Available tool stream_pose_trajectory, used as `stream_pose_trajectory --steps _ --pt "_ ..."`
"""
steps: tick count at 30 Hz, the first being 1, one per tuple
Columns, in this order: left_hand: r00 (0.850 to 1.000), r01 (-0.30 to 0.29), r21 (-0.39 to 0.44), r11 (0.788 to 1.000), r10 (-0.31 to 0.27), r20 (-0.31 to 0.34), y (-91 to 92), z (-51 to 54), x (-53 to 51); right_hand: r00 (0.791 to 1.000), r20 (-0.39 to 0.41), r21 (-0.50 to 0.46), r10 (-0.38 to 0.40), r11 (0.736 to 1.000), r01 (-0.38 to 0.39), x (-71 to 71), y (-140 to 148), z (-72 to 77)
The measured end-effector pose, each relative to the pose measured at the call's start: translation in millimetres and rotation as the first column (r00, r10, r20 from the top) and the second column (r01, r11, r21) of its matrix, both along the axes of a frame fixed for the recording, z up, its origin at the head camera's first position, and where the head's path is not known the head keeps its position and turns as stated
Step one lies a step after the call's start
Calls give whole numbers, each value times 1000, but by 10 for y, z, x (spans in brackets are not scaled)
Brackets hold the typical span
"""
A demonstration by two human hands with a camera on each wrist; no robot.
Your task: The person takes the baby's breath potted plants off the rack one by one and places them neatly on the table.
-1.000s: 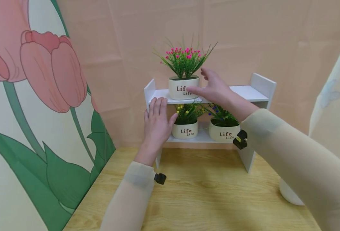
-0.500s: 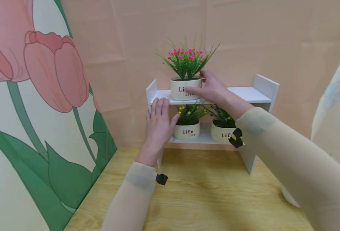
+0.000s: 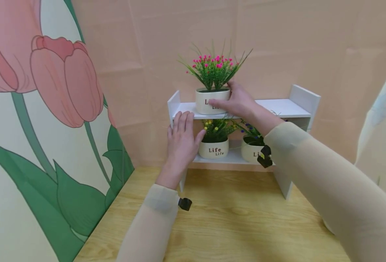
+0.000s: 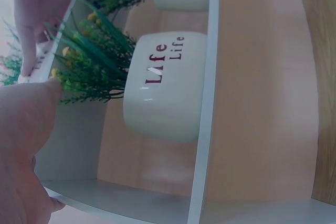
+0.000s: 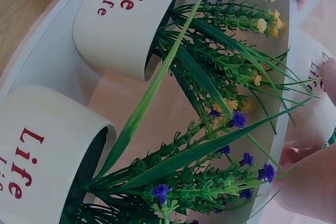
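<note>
My right hand (image 3: pixel 240 103) holds the right end of a white oval flowerpot (image 3: pixel 203 99) lettered "Life", with pink artificial flowers. Its thumb lies on the front and the other fingers go behind. The pot sits upright on the top board of a small white shelf (image 3: pixel 278 105), left of its middle. At the shelf's left end my left hand (image 3: pixel 181 142) rests with extended fingers against the top board's front edge. Below stand a yellow-flowered pot (image 4: pixel 165 87) and a blue-flowered pot (image 5: pixel 31 145), whose right part is hidden by my right arm in the head view.
The shelf stands on a wood-grain table (image 3: pixel 232 218) against a pink cloth backdrop (image 3: pixel 271 43). A tulip-printed panel (image 3: pixel 62 109) borders the left side. Part of a white rounded object (image 3: pixel 328 227) shows behind my right forearm.
My right hand has moved in from beside the pink-flowered pot and taken hold of its right end. The left hand stays at the shelf edge. The head view has shifted slightly.
</note>
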State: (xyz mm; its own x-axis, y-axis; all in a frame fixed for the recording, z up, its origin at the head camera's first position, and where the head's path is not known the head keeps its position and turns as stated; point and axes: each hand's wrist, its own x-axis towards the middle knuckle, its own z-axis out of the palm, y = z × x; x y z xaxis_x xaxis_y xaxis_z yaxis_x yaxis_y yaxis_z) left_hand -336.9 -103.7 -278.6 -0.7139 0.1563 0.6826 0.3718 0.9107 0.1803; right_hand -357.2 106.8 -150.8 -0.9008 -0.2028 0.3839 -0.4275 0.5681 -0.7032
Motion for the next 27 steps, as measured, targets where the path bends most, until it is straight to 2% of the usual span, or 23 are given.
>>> stream_pose_trajectory --steps 27 --pt "1000 -2 4 1000 2 -6 18 -3 13 1000 9 -9 -9 1000 9 -12 -5 -33"
